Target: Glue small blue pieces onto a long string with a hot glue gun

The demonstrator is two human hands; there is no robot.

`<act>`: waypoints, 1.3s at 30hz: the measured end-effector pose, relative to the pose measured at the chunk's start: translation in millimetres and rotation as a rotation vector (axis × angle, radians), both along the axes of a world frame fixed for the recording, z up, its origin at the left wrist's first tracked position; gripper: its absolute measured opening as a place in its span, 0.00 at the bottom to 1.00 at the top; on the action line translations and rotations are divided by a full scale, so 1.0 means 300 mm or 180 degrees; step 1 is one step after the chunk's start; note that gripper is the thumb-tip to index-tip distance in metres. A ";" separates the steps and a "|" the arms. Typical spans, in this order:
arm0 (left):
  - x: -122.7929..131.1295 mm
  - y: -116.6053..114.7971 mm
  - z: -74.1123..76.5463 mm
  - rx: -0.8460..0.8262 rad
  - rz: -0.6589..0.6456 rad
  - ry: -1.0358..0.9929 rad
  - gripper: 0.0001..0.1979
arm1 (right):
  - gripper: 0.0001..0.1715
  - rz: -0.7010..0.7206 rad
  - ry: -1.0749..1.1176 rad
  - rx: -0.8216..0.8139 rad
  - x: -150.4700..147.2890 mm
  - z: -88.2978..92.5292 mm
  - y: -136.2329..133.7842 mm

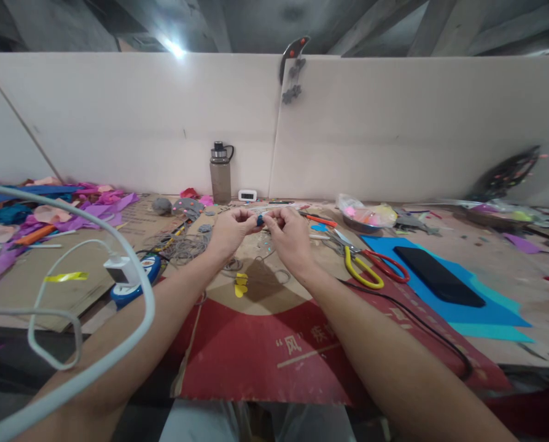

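My left hand [231,232] and my right hand [289,233] meet above the middle of the cardboard-covered table [265,344]. Both are closed in a pinch around a small blue piece [260,220] held between their fingertips. What the piece is I cannot make out. Under the hands lie thin grey wires [186,248] and a small yellow cut-out [241,285].
Yellow and red scissors [371,267] lie right of my hands, beside a black phone [438,283] on blue foam sheets [486,310]. A water bottle [220,173] stands at the back wall. Pink and purple paper scraps [48,212] pile at left. A white charger and cable [118,270] cross the left foreground.
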State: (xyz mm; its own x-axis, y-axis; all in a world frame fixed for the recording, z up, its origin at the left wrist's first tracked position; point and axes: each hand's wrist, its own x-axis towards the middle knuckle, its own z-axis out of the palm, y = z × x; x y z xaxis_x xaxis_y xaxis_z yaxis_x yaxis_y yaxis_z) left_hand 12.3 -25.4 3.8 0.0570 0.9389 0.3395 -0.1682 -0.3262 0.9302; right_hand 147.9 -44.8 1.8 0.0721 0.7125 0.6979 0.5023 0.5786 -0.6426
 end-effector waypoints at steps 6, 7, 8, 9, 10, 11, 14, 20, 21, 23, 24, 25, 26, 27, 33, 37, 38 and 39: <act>-0.004 -0.007 -0.001 0.0160 0.0039 0.0369 0.11 | 0.07 -0.0122 -0.0083 0.0066 0.008 0.001 0.002; -0.003 -0.010 0.001 0.0169 0.0042 0.0396 0.10 | 0.08 -0.0139 -0.0093 0.0049 0.009 0.002 0.003; -0.002 -0.012 0.003 0.0185 0.0051 0.0430 0.09 | 0.08 -0.0157 -0.0105 0.0023 0.010 0.003 0.004; -0.001 -0.014 0.006 0.0209 0.0065 0.0479 0.09 | 0.08 -0.0168 -0.0118 -0.0010 0.011 0.004 0.004; -0.001 -0.016 0.008 0.0241 0.0087 0.0540 0.09 | 0.09 -0.0169 -0.0133 -0.0049 0.011 0.006 0.004; -0.001 -0.017 0.010 0.0270 0.0105 0.0603 0.09 | 0.10 -0.0163 -0.0142 -0.0089 0.011 0.008 0.003; -0.003 -0.018 0.013 0.0316 0.0140 0.0699 0.09 | 0.10 -0.0125 -0.0164 -0.0184 0.013 0.010 0.003; -0.009 -0.008 0.008 0.0405 0.0097 0.0667 0.09 | 0.11 0.0017 0.0009 -0.0298 0.017 0.004 0.011; -0.008 -0.006 0.006 0.0370 0.0091 0.0629 0.08 | 0.11 0.0093 0.0106 -0.0364 0.018 0.004 0.013; -0.007 -0.002 0.001 0.0292 0.0049 0.0527 0.08 | 0.11 0.0270 0.0312 -0.0523 0.020 0.005 0.018; -0.007 0.000 -0.001 0.0264 0.0018 0.0490 0.08 | 0.11 0.0340 0.0398 -0.0596 0.022 0.005 0.021; -0.006 0.001 -0.002 0.0252 -0.0009 0.0475 0.08 | 0.12 0.0392 0.0455 -0.0654 0.025 0.006 0.025; -0.006 0.002 -0.003 0.0250 -0.0024 0.0473 0.08 | 0.12 0.0431 0.0476 -0.0686 0.029 0.006 0.030; -0.006 0.002 -0.002 0.0248 -0.0023 0.0475 0.08 | 0.13 0.0467 0.0462 -0.0696 0.034 0.007 0.034; -0.010 -0.010 0.019 0.0226 0.0057 0.0577 0.07 | 0.13 0.0289 -0.0021 -0.0349 0.058 0.021 0.034; -0.013 -0.008 0.013 0.0326 0.0048 0.0737 0.07 | 0.09 0.0192 -0.0218 -0.0153 0.055 0.035 0.012; -0.014 -0.006 0.010 0.0348 0.0061 0.0765 0.06 | 0.08 0.0169 -0.0259 -0.0121 0.053 0.037 0.010; -0.014 -0.005 0.006 0.0357 0.0081 0.0774 0.06 | 0.08 0.0145 -0.0311 -0.0096 0.052 0.038 0.008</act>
State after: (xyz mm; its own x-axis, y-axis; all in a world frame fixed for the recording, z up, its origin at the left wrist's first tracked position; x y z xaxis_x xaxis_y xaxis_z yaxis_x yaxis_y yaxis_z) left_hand 8.2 -26.8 5.6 0.1264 0.8984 0.4206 0.0653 -0.4306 0.9002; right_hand 163.4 -42.3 13.1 -0.0283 0.7344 0.6781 0.5371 0.5833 -0.6093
